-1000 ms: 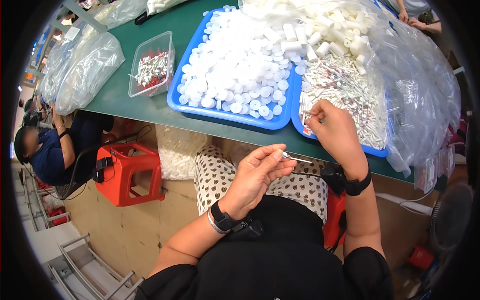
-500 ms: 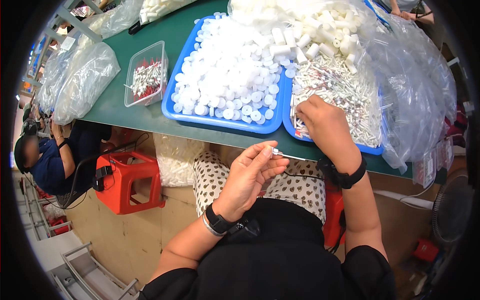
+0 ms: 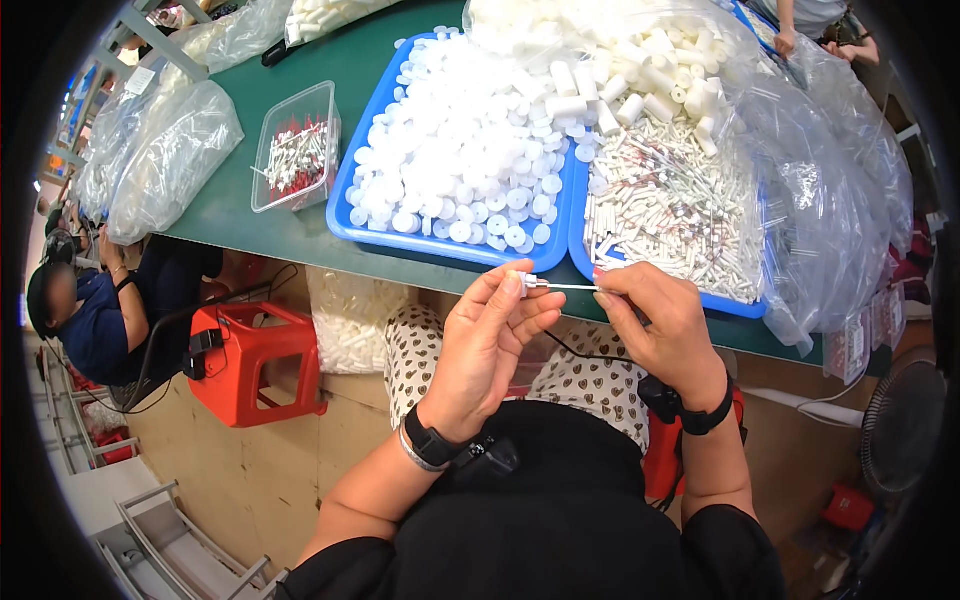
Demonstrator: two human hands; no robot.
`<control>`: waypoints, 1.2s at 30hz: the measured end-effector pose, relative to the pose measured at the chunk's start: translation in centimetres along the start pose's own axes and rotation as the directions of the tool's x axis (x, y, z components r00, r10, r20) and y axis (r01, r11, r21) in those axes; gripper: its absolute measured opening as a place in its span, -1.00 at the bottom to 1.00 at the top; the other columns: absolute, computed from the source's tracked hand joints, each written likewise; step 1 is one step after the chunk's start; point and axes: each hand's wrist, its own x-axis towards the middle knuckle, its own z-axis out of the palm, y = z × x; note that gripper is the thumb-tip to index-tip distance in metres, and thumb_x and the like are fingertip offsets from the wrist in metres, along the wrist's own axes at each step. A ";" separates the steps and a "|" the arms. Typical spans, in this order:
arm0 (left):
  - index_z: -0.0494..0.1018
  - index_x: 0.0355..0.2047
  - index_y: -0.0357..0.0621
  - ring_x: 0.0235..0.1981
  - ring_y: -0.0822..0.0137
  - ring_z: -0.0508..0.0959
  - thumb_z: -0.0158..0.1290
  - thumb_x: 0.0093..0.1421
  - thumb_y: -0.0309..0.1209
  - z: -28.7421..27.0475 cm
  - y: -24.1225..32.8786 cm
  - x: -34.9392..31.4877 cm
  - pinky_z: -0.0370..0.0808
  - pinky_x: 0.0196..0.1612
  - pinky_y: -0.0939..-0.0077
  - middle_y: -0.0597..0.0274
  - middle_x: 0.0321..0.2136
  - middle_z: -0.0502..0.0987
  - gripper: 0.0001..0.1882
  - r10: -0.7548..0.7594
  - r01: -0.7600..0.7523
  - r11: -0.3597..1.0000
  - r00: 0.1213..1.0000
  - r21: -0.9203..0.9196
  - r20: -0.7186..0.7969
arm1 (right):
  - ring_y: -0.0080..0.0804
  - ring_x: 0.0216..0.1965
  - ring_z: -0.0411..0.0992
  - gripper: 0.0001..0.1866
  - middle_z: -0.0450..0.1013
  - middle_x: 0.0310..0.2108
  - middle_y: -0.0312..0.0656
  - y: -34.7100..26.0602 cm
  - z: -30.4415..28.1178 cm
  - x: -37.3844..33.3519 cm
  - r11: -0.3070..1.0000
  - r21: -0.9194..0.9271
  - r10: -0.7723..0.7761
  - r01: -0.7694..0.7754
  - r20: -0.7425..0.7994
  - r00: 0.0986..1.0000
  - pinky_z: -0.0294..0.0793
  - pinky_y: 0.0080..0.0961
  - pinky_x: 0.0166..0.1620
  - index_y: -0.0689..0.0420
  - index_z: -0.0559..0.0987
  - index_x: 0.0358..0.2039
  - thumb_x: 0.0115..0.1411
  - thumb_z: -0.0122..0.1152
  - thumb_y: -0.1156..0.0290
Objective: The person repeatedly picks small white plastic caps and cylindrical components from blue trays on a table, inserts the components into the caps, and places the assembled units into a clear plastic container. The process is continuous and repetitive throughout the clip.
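In front of the trays, my left hand (image 3: 480, 345) pinches a small white plastic fitting (image 3: 531, 282) between thumb and fingers. A thin pale rod (image 3: 570, 287) sticks out of it to the right. My right hand (image 3: 660, 320) has thumb and fingertips closed at the rod's right end, with a small reddish tip showing there; whether it also grips a loose small part I cannot make out. Just beyond the right hand, a blue tray (image 3: 582, 258) holds many thin white pieces (image 3: 665, 210). A second blue tray (image 3: 350, 228) to its left holds white plastic discs (image 3: 470, 160).
Thick white foam-like cylinders (image 3: 660, 85) lie at the right tray's back. A clear box (image 3: 296, 200) with red and white parts stands left on the green table (image 3: 225, 215). Plastic bags (image 3: 175, 160) flank both sides. A red stool (image 3: 255, 370), a fan (image 3: 903, 420) and a seated person (image 3: 100, 320) are nearby.
My right hand has come out of the right tray toward me, and its fingers now meet the rod's end. My left hand has risen slightly, still holding the fitting.
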 end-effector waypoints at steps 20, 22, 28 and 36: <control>0.45 0.09 -0.27 -0.23 0.54 0.53 0.05 0.36 -0.35 -0.1 -1.0 -1.0 0.50 -0.06 0.61 0.14 -0.01 0.55 -0.64 -0.037 0.030 0.952 0.999 0.306 0.017 | -0.30 -0.58 0.52 -0.84 0.49 -0.58 -0.11 -1.8 1.3 -0.3 0.811 0.404 0.285 -0.424 0.361 0.888 0.47 -0.46 -0.50 0.25 0.55 -0.27 0.35 0.07 0.42; 0.44 0.09 -0.27 -0.22 0.52 0.54 0.03 0.37 -0.34 -0.1 -0.7 -0.9 0.51 -0.08 0.60 0.14 -0.05 0.56 -0.65 -0.038 0.032 0.955 0.999 0.296 0.015 | -0.09 -0.57 0.51 -0.85 0.49 -0.54 -0.01 -1.3 0.7 0.5 0.970 0.154 0.147 -0.191 0.258 0.955 0.46 -0.33 -0.50 0.16 0.57 -0.31 0.32 0.10 0.38; 0.38 0.11 -0.24 -0.23 0.43 0.59 -0.03 0.40 -0.30 0.0 -0.2 -1.5 0.53 -0.14 0.55 0.14 -0.16 0.57 -0.64 -0.150 0.143 0.981 0.988 0.131 0.048 | 0.04 -0.25 0.50 -0.75 0.51 -0.26 0.01 6.5 -2.9 9.6 0.910 -0.410 -0.100 0.057 -0.083 0.992 0.50 -0.16 -0.21 0.20 0.56 -0.17 0.13 0.05 0.61; 0.37 0.11 -0.27 -0.28 0.47 0.57 -0.01 0.39 -0.26 -0.8 2.0 -2.9 0.54 -0.16 0.54 0.16 -0.20 0.56 -0.60 -0.194 0.189 0.978 0.979 0.087 0.059 | 0.07 -0.18 0.49 -0.77 0.50 -0.18 -0.02 12.4 -2.5 12.0 0.748 -0.660 0.012 0.065 0.112 0.994 0.49 -0.13 -0.17 0.19 0.47 -0.18 0.12 0.02 0.60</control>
